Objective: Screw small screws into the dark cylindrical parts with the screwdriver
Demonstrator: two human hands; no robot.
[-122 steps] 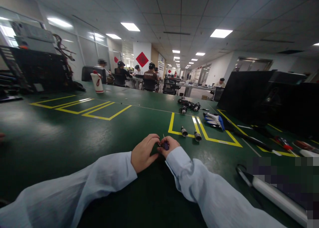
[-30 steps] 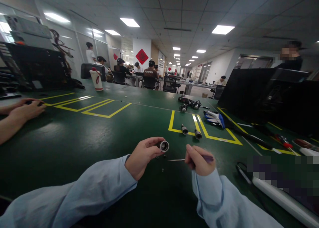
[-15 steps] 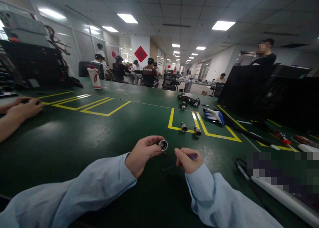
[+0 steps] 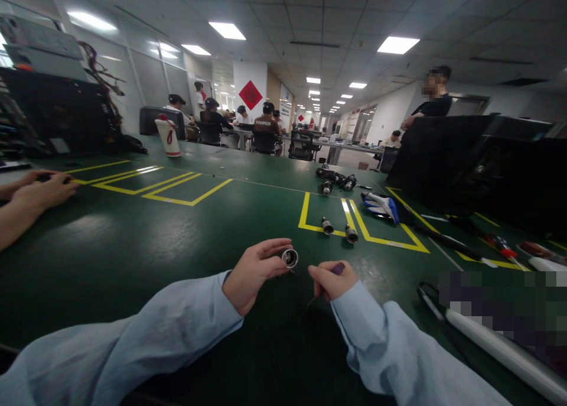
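Observation:
My left hand pinches a small metal cylindrical part, its open round end facing me, just above the green table. My right hand is closed round a thin screwdriver with a purple handle; its shaft points down and left toward the table. The two hands are a short gap apart. Both arms wear light blue sleeves.
Two similar metal parts lie inside yellow taped boxes ahead. Further back are more parts, blue-white gloves, tools at right, a white cup. Another person's hands rest at left. A person stands behind black screens.
My right hand has swung the screwdriver from pointing left at the part to pointing down, and drawn nearer my left hand. The standing person at right walked left.

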